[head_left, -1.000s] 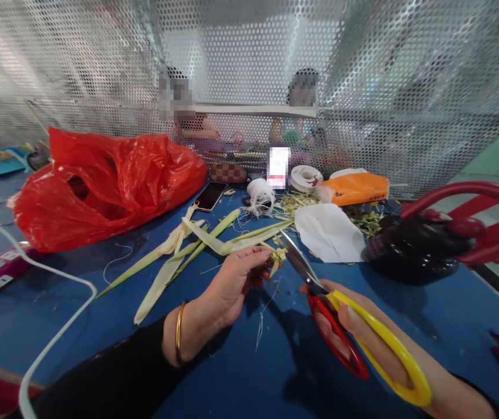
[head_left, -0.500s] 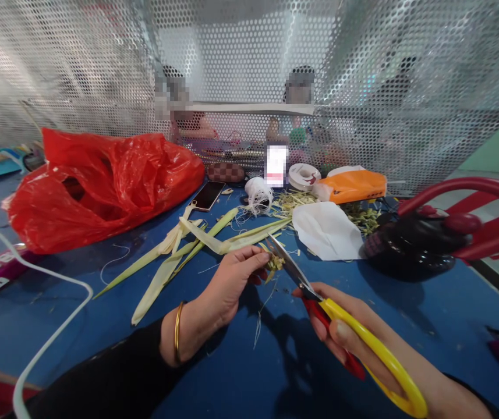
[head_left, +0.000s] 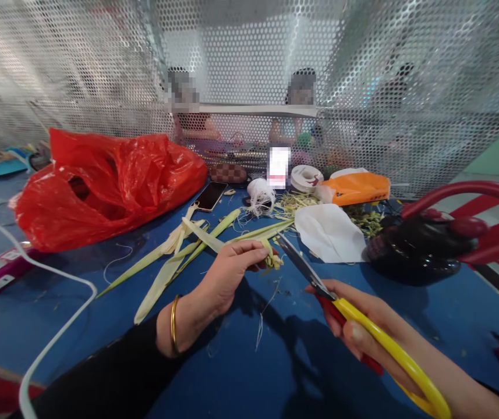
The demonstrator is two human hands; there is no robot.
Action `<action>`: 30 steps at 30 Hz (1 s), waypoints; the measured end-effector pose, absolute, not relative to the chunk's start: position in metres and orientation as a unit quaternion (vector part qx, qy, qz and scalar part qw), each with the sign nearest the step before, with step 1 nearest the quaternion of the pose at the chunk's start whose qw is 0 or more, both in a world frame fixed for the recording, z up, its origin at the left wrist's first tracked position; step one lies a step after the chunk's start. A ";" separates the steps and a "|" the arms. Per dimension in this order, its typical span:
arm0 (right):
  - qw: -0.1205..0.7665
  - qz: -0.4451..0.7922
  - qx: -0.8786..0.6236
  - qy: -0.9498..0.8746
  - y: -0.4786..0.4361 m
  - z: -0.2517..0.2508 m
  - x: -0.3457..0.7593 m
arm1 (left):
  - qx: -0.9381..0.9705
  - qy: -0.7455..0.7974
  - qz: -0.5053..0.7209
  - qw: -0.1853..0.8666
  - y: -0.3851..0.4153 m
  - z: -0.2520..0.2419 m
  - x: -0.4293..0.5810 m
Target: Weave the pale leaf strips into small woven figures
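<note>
Between thumb and fingers, my left hand pinches a small pale green bundle of husk, partly hidden by the fingertips. My right hand grips a pair of scissors with yellow and red handles. The scissor blades point up and left, a little to the right of the bundle, and look closed or nearly so. Long strips of what looks like corn husk lie on the blue table beyond and left of my left hand. Loose white thread lies below the bundle.
A red plastic bag stands at left, near a white cable and a purple power strip. Behind are a phone, a thread spool, white paper and an orange tissue pack. A dark pot stands right.
My right hand and the scissors have drawn slightly right, away from the bundle. The bundle in my left hand has turned, showing more of its pale green side. The view shifted a little.
</note>
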State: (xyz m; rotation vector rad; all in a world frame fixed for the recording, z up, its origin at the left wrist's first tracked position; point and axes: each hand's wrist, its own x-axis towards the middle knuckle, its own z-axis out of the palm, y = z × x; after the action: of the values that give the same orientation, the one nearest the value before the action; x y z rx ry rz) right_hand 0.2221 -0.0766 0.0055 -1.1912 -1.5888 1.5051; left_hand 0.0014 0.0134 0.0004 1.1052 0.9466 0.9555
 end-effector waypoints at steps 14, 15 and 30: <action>0.266 0.492 -0.531 -0.636 -0.075 0.011 0.223 | 0.523 0.422 0.346 0.655 0.012 0.007 0.000; 0.261 0.484 -0.534 -0.643 -0.075 0.011 0.224 | 0.518 0.423 0.344 0.659 0.012 0.007 0.000; 0.263 0.425 -0.540 -0.677 -0.071 0.011 0.224 | 0.487 0.415 0.337 0.690 0.016 0.000 -0.002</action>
State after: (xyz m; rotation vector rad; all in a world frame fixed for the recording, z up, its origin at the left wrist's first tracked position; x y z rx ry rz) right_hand 0.2237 -0.0708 0.0108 -1.4602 -1.8318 1.1495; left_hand -0.0017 0.0160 -0.0001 1.0901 0.9291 0.7533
